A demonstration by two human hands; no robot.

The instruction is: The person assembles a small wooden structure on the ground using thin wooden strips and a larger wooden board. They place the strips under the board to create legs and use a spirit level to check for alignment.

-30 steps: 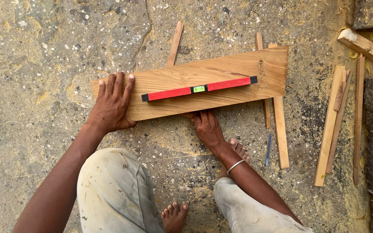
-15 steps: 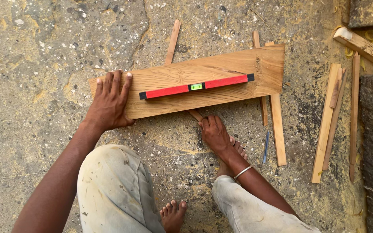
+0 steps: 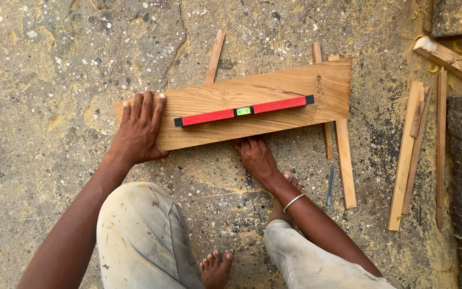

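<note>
Right hand [image 3: 255, 155] lower, off plank [image 3: 274, 88] (red level [image 3: 244, 111] atop)

One head camera, looking almost straight down at the ground in front of me.

I see from above my own knees, close enough that both forearms enter from the bottom edge and the wooden board [image 3: 252, 104] lies across the middle of the frame. The view faces down onto rough concrete ground [image 3: 44, 80], and its right edge takes in loose wooden strips [image 3: 405, 160]. There is no second view to compare; the camera seems tilted slightly forward, though I cannot be sure.
</note>
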